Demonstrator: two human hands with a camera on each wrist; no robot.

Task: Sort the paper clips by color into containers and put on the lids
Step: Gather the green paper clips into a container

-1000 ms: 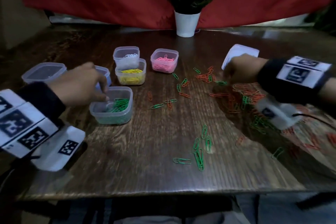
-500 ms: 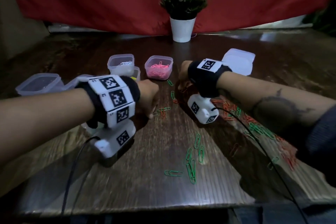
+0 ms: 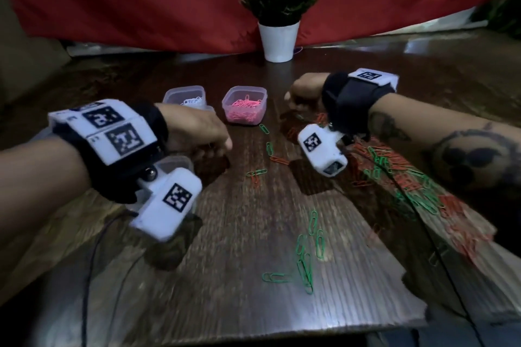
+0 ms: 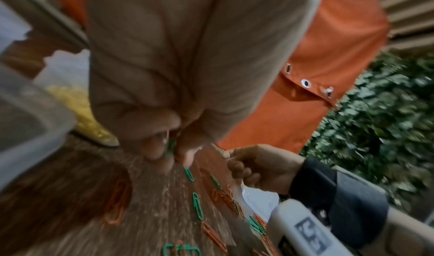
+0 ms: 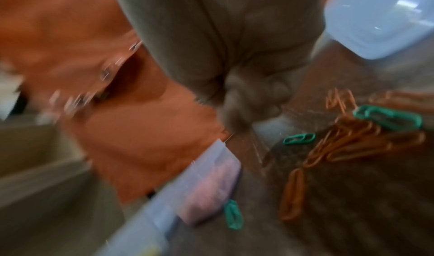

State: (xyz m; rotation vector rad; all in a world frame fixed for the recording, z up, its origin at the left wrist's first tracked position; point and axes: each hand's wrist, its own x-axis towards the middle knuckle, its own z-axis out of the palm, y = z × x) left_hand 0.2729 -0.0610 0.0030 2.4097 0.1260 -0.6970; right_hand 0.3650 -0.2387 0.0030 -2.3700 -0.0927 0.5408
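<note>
Loose green and orange paper clips (image 3: pixel 394 175) lie heaped on the right of the wooden table (image 3: pixel 253 304), with a few strays in the middle (image 3: pixel 256 173). My left hand (image 3: pixel 222 146) hovers low over the strays. In the left wrist view its fingertips (image 4: pixel 152 148) pinch a green clip (image 4: pixel 171 145). My right hand (image 3: pixel 303 90) is curled just right of the pink-clip container (image 3: pixel 244 105). In the blurred right wrist view, nothing shows in its curled fingers (image 5: pixel 246 107). A white-clip container (image 3: pixel 184 96) stands further left, and a yellow-clip container (image 4: pixel 77 111) appears beside my left hand.
A potted plant (image 3: pixel 279 36) stands at the table's back edge before a red cloth. Several green clips (image 3: pixel 307 256) lie near the front. White lids (image 5: pixel 375 18) sit beyond my right hand. A clear container (image 4: pixel 30 122) is close on my left. Cables trail from both wrists.
My left hand left the green-clip container and came to the middle of the table. My right hand moved left from the lids toward the pink container.
</note>
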